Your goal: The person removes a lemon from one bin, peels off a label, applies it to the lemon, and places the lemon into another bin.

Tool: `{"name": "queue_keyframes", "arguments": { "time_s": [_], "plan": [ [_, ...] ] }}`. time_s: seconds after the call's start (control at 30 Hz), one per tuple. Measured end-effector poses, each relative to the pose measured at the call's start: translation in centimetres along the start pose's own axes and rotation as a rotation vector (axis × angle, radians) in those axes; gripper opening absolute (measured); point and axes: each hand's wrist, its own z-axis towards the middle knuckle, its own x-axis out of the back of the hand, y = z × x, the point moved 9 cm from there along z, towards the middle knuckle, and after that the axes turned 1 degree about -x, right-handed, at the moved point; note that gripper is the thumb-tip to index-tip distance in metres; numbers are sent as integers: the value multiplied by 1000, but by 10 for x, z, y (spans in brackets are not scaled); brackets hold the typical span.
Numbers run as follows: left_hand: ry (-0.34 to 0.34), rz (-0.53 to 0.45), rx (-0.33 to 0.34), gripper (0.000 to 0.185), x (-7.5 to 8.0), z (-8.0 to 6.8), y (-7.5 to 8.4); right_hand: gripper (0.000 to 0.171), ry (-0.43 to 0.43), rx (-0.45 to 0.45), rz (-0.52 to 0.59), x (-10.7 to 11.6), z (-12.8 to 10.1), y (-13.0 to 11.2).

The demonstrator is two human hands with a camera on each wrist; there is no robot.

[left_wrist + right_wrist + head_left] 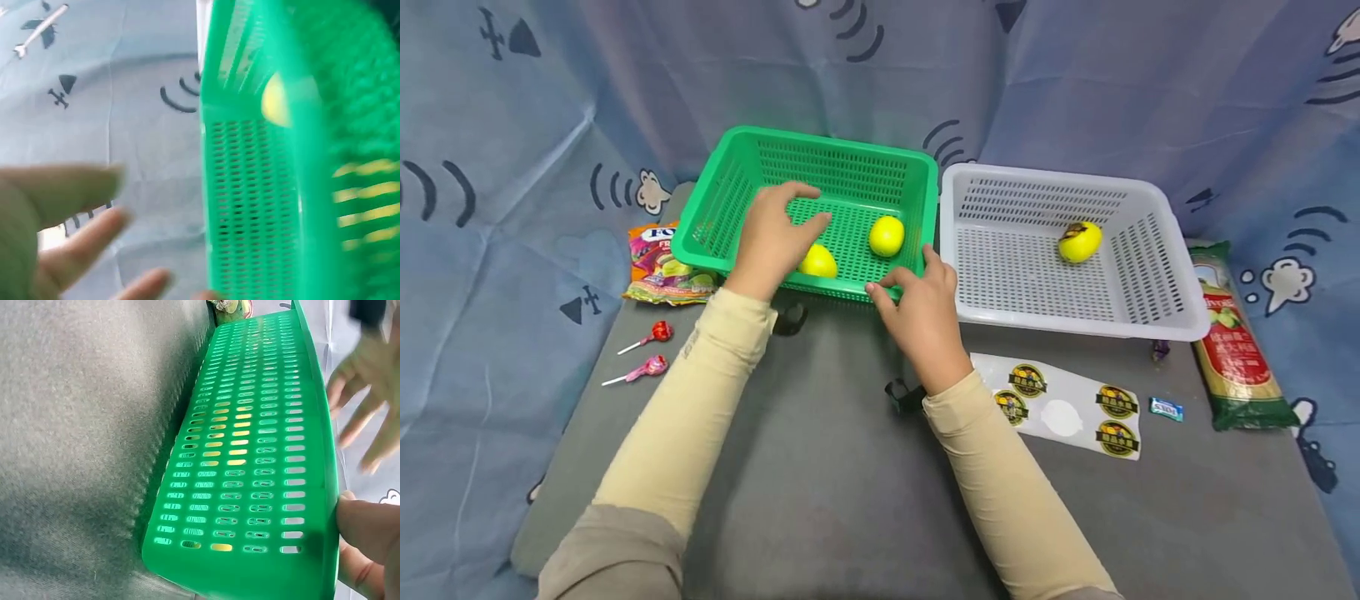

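Note:
A green plastic basket [842,142] stands at the back left of the table, holding two yellow round fruits; one fruit [887,237] lies at its right side, the other [820,262] near the front wall. Over the basket's front left part hovers my left hand [772,237], its thumb and fingers spread apart with nothing between them. My right hand [921,312] is at the front right corner and pinches the green rim between thumb and finger. Through the slots of the basket wall [244,487], yellow shows in the right wrist view.
To the right stands a white basket [1045,319] with a yellow fruit [1080,242] bearing a dark patch. Around them lie a candy bag [670,267], two lollipops [657,365], a sticker sheet [1062,417], a small blue-wrapped candy [1166,409] and a red-green packet [1236,342].

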Motion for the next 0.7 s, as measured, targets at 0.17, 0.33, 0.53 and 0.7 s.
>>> {"name": "queue_keyframes", "arguments": {
  "time_s": [0.17, 0.33, 0.53, 0.7],
  "plan": [
    [-270, 222, 167, 46, -28, 39, -7, 31, 1, 4, -5, 0, 0, 1],
    [-686, 490, 316, 70, -70, 49, -42, 31, -3, -3, -6, 0, 0, 3],
    [-964, 676, 270, 57, -91, 45, -53, 30, -5, 8, -3, -1, 0, 4],
    [-963, 692, 262, 62, -91, 45, -56, 30, 1, 16, -3, 0, 0, 4]
  ]
}}
